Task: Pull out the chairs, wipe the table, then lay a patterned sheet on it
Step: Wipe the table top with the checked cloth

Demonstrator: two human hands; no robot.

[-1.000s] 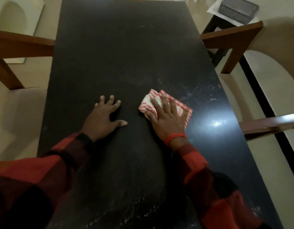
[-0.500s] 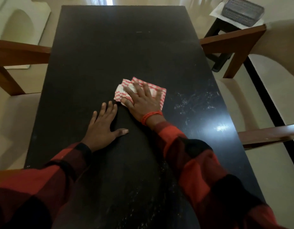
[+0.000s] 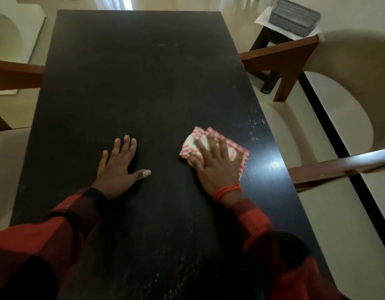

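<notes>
A long black table [image 3: 139,83] fills the middle of the view. My right hand [image 3: 217,165] presses flat on a folded red-and-white checked cloth [image 3: 200,139] near the table's right side, fingers spread over it. My left hand [image 3: 118,167] lies flat on the bare tabletop to the left of the cloth, fingers apart, holding nothing. Pale dusty streaks [image 3: 255,128] show on the surface beyond the cloth and near the front edge. No patterned sheet is in view.
A wooden armchair with a cream seat [image 3: 295,59] stands off the table's right side. Another chair's wooden arm [image 3: 14,72] shows at the left. A dark stool [image 3: 267,40] carrying a grey basket [image 3: 293,17] on paper stands at the back right.
My right hand slid the cloth left toward the table's middle, then back right toward the edge. My left hand stayed planted on the table.
</notes>
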